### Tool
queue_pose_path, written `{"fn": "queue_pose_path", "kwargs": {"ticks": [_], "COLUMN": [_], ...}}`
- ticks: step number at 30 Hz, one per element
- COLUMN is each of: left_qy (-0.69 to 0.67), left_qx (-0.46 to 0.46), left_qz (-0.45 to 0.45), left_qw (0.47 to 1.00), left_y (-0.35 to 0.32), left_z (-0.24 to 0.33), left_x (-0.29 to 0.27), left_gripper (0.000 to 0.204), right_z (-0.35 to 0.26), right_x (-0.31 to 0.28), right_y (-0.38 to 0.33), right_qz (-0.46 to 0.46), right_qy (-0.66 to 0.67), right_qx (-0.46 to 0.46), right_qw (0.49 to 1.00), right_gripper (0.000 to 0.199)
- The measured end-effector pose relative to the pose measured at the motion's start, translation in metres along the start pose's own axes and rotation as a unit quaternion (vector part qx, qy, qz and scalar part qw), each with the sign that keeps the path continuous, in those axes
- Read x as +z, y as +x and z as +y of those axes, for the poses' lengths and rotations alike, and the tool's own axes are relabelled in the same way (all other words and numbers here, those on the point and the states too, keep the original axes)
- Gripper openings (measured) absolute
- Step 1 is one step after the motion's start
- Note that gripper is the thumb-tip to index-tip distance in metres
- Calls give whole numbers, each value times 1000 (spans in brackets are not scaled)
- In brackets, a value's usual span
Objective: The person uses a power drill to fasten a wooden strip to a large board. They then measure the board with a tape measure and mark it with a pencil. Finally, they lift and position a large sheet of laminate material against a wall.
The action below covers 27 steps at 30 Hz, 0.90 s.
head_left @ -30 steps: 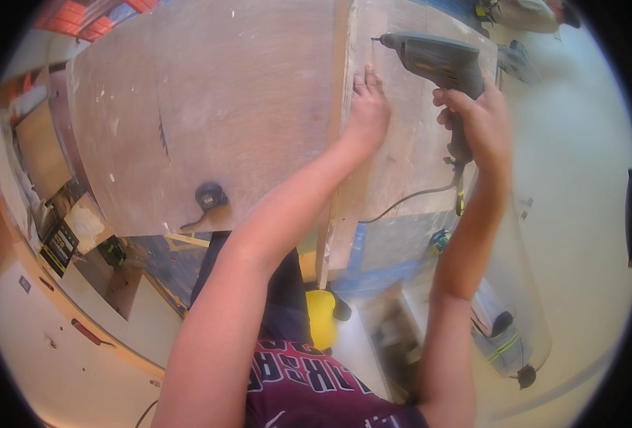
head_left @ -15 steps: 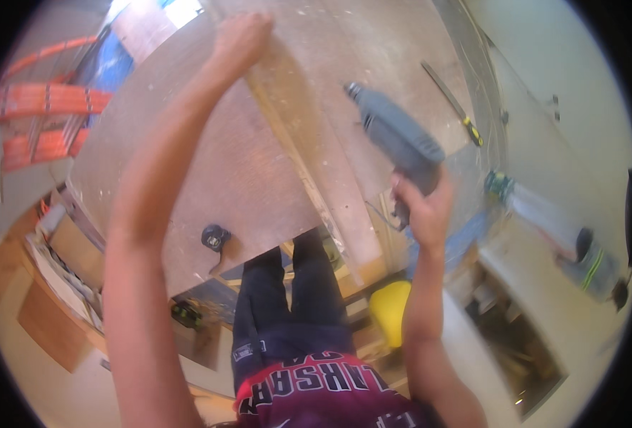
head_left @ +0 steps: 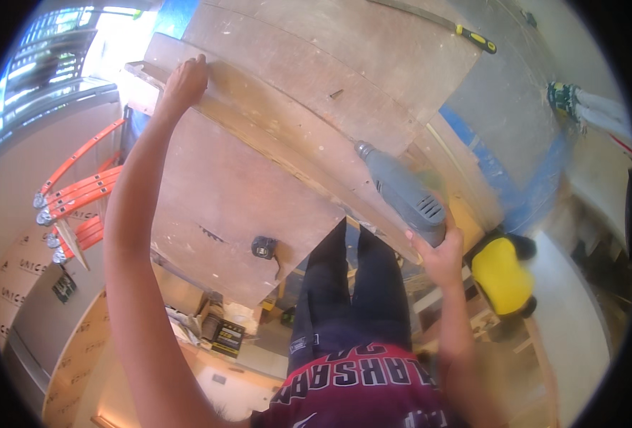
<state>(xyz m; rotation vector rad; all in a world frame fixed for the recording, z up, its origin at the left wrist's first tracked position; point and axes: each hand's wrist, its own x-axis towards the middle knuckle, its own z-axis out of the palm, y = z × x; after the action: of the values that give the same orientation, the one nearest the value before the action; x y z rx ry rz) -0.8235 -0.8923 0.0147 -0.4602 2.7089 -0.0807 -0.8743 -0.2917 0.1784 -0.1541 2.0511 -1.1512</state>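
My right hand (head_left: 440,257) is wrapped round the handle of a grey power drill (head_left: 405,189). The drill's chuck points up and left, over a long wooden board (head_left: 259,132). This board runs slantwise across the plywood worktop (head_left: 209,182), from far left to near right. At its far left part my left hand (head_left: 187,82) is closed on the upper edge, fingertips partly hidden. A black tape measure (head_left: 263,247) lies on the near side of the board. Beyond the board a small screw-like piece (head_left: 336,93) rests on the plywood.
A file (head_left: 476,39) with a yellow and black handle lies at the far right. Orange ladders (head_left: 80,189) lean at the left. A yellow and black object (head_left: 502,277) stands low by my right arm. Blue tape (head_left: 494,167) marks the surface at right.
My view has turned, so the worktop appears rotated. My left hand keeps hold of the board, now farther left in view. The drill stays in my right hand, nearer the board.
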Motion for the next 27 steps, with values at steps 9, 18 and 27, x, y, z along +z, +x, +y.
{"fn": "queue_pose_path", "kwargs": {"ticks": [9,18,27], "left_qy": [20,-45,-5], "left_qx": [-59,-18,-16], "left_qz": [-66,-17,-103], "left_qw": [996,999,995], "left_y": [11,-4,10], "left_z": [0,13,-2], "left_x": [-10,-27,-23], "left_gripper": [29,28,16], "right_z": [32,42,55], "right_x": [-6,3,5], "right_y": [-5,-3,0], "right_qz": [28,52,56], "right_qy": [62,157,141], "right_qx": [59,45,62], "right_qw": [996,985,986], "right_gripper": [74,69,66]}}
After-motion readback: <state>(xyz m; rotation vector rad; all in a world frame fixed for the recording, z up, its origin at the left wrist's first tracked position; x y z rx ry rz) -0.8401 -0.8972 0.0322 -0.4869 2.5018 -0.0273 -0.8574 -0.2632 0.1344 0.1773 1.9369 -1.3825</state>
